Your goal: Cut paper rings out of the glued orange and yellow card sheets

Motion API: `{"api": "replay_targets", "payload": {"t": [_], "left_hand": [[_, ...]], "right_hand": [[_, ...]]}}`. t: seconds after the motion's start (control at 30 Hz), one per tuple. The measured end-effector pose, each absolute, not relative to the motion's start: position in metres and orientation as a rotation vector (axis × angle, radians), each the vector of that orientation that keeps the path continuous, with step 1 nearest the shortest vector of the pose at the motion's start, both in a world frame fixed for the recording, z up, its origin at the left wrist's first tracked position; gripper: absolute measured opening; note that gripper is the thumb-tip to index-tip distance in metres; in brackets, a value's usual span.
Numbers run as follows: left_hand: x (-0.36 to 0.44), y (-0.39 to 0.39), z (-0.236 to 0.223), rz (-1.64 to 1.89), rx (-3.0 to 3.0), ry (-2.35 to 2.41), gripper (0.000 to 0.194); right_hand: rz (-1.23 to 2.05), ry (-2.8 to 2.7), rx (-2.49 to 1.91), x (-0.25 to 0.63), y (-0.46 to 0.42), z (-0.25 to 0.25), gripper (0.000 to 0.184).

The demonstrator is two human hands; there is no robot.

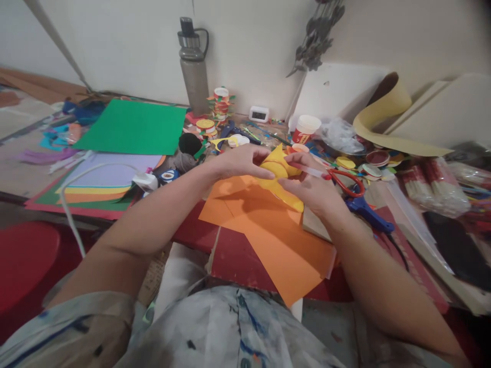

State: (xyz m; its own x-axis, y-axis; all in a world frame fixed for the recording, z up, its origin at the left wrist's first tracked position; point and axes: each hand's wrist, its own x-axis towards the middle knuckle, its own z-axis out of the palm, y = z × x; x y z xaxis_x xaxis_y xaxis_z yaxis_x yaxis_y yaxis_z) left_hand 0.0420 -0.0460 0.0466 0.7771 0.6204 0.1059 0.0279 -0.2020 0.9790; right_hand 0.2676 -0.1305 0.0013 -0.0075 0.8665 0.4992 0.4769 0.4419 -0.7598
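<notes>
Yellow paper piece (276,162) between hands — left hand (245,161), right hand (313,188) gripping opposite sides, over orange sheets (272,240).

Left hand (243,161) and right hand (312,186): hands, two. Yellow paper (283,171): one piece. Orange sheets (282,253): at least two, overlapped. Bright green sheet (130,128): one. Bottle (196,84): one. Clock (260,114): one. White-and-red cup (307,129): one. Dried bunch (316,38): one. Crumpled plastic (341,137): one. Curled sheet (401,138): one. Packs of red-tipped sticks (443,191): two. White cable (68,209): one. Stool (26,266): one. Small paper scraps (48,156): numerous, exact count not legible.
</notes>
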Motion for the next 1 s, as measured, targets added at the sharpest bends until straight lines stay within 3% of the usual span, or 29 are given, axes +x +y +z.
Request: {"api": "replay_targets", "payload": {"t": [0.2, 0.33, 0.47, 0.63, 0.83, 1.0], "left_hand": [[0.044, -0.047, 0.045, 0.575, 1.714, 0.561, 0.038], [0.045, -0.044, 0.041, 0.685, 1.413, 0.575, 0.046], [0.048, -0.041, 0.034, 0.801, 1.112, 0.621, 0.039], [0.056, -0.040, 0.027, 0.909, 0.901, 0.657, 0.020], [0.063, -0.047, 0.025, 0.985, 0.828, 0.578, 0.015], [0.064, -0.053, 0.020, 1.052, 0.893, 0.504, 0.032]], "right_hand": [[0.540, -1.666, -1.150, 0.272, -0.132, 0.011, 0.042], [0.155, -1.504, -1.087, 0.275, -0.142, 0.031, 0.030], [-0.209, -1.372, -1.001, 0.273, -0.154, 0.043, 0.030], [-0.084, -1.443, -1.022, 0.265, -0.161, 0.032, 0.027], [-0.078, -1.558, -1.106, 0.253, -0.164, 0.025, 0.016], [-0.137, -1.613, -1.142, 0.252, -0.163, 0.026, 0.015]]}}
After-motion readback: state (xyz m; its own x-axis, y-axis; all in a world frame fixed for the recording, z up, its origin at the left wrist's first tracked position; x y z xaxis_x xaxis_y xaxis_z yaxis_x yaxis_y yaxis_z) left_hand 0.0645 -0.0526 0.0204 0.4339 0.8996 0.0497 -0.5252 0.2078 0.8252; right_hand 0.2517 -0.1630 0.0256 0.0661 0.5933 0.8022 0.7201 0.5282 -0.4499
